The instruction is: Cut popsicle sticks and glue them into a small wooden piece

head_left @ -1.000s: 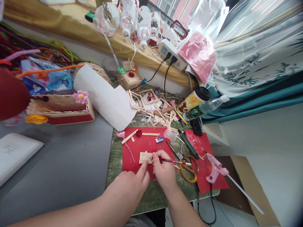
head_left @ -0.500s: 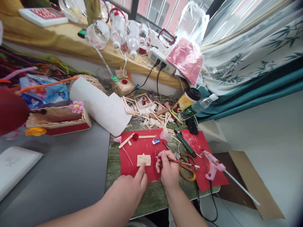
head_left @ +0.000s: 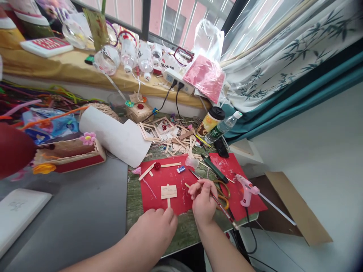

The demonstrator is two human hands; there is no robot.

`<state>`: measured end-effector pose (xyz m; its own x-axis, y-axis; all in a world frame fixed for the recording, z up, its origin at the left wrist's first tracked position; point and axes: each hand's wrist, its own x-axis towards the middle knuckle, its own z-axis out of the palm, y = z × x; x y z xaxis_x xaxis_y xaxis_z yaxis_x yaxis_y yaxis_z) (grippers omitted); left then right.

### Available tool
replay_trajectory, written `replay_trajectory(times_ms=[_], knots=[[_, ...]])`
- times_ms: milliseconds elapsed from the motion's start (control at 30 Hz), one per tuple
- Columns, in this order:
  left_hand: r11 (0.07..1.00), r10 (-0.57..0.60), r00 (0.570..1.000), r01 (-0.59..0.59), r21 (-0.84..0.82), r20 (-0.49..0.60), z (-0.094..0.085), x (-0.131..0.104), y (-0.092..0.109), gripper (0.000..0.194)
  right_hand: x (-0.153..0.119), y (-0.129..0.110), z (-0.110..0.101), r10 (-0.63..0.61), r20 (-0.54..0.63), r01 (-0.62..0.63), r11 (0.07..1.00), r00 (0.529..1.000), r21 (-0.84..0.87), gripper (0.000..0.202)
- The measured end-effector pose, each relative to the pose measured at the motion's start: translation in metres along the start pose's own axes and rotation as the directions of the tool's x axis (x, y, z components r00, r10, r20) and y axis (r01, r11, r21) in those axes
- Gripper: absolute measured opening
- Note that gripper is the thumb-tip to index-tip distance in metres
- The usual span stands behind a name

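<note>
A small wooden sign (head_left: 168, 192) made of craft sticks, with faint pencil marks, lies on the red sheet (head_left: 150, 172). A narrow craft stick (head_left: 169, 203) runs down from its lower edge. My left hand (head_left: 155, 228) is closed at the lower end of that stick, its fingertips partly hidden. To the right, my right hand (head_left: 204, 202) is curled around a dark red pencil (head_left: 225, 214), eraser end pointing down right. A light wooden tip (head_left: 186, 185) pokes out by its fingers; what it belongs to I cannot tell. Scissors (head_left: 224, 204) lie partly behind this hand.
A blue-and-white eraser (head_left: 180, 169), a red rose (head_left: 157, 166) and loose sticks lie on the sheet. Further right are a green utility knife (head_left: 217, 170) and a pink glue gun (head_left: 246, 190). A stick pile (head_left: 181, 141), paper cup (head_left: 210, 121) and bottle (head_left: 222, 128) stand behind.
My left hand has moved down off the sign, uncovering the stick below it. My right hand has turned, and the pencil now slants more steeply. The camera view has shifted.
</note>
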<state>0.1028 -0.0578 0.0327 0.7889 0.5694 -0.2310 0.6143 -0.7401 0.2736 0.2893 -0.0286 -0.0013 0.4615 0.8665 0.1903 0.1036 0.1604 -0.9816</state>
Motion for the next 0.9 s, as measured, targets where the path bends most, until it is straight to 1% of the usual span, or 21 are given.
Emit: replay_trajectory(times_ms=[67, 100, 133, 200, 267, 333, 367, 467, 567, 667, 767, 800, 867, 900], knots=[[0.999, 0.038, 0.999, -0.038, -0.031, 0.009, -0.005, -0.002, -0.001, 0.018, 0.0, -0.008, 0.001, 0.015, 0.114, 0.0, 0.992, 0.993, -0.127, 0.029], [0.999, 0.035, 0.999, -0.035, -0.028, -0.007, -0.006, -0.003, -0.001, 0.016, 0.001, -0.012, 0.002, 0.007, 0.196, 0.036, 0.976, 0.981, -0.215, 0.025], [1.0, 0.021, 0.999, -0.022, -0.015, -0.033, -0.006, -0.003, -0.002, 0.018, 0.004, -0.015, 0.003, -0.002, 0.287, 0.091, 0.95, 0.958, -0.298, 0.02], [1.0, -0.015, 0.996, 0.017, 0.025, -0.083, -0.001, -0.002, -0.003, 0.025, 0.01, -0.017, 0.009, -0.008, 0.442, 0.212, 0.884, 0.897, -0.416, 0.009], [0.996, -0.063, 0.993, 0.069, 0.06, -0.1, 0.005, -0.001, -0.003, 0.032, 0.016, -0.015, 0.016, 0.01, 0.535, 0.293, 0.828, 0.845, -0.478, 0.014], [0.992, -0.098, 0.991, 0.105, 0.075, -0.089, 0.011, 0.0, -0.003, 0.035, 0.021, -0.011, 0.023, 0.046, 0.591, 0.329, 0.795, 0.805, -0.51, 0.016], [0.99, -0.108, 0.991, 0.114, 0.077, -0.083, 0.014, 0.001, -0.003, 0.035, 0.023, -0.009, 0.026, 0.048, 0.598, 0.343, 0.781, 0.8, -0.522, 0.015], [0.991, -0.111, 0.991, 0.116, 0.066, -0.079, 0.016, 0.0, -0.003, 0.036, 0.025, -0.007, 0.031, -0.009, 0.582, 0.386, 0.756, 0.813, -0.528, 0.012], [0.992, -0.11, 0.99, 0.115, 0.059, -0.083, 0.015, 0.0, -0.004, 0.038, 0.024, -0.008, 0.029, -0.053, 0.605, 0.448, 0.724, 0.795, -0.525, 0.012], [0.991, -0.104, 0.991, 0.11, 0.07, -0.086, 0.016, 0.0, -0.005, 0.039, 0.024, -0.009, 0.024, -0.063, 0.603, 0.47, 0.693, 0.795, -0.547, 0.016], [0.99, -0.109, 0.991, 0.115, 0.077, -0.081, 0.018, 0.001, -0.005, 0.04, 0.025, -0.009, 0.022, -0.046, 0.632, 0.485, 0.684, 0.774, -0.545, 0.018], [0.991, -0.108, 0.991, 0.114, 0.076, -0.077, 0.018, 0.001, -0.005, 0.04, 0.025, -0.009, 0.021, -0.055, 0.622, 0.488, 0.676, 0.781, -0.552, 0.015], [0.992, -0.104, 0.993, 0.108, 0.068, -0.064, 0.019, 0.001, -0.005, 0.04, 0.025, -0.009, 0.02, -0.084, 0.577, 0.473, 0.674, 0.813, -0.568, 0.011], [0.992, -0.104, 0.993, 0.107, 0.065, -0.058, 0.019, 0.001, -0.005, 0.041, 0.025, -0.009, 0.02, -0.084, 0.571, 0.466, 0.68, 0.816, -0.566, 0.011]])
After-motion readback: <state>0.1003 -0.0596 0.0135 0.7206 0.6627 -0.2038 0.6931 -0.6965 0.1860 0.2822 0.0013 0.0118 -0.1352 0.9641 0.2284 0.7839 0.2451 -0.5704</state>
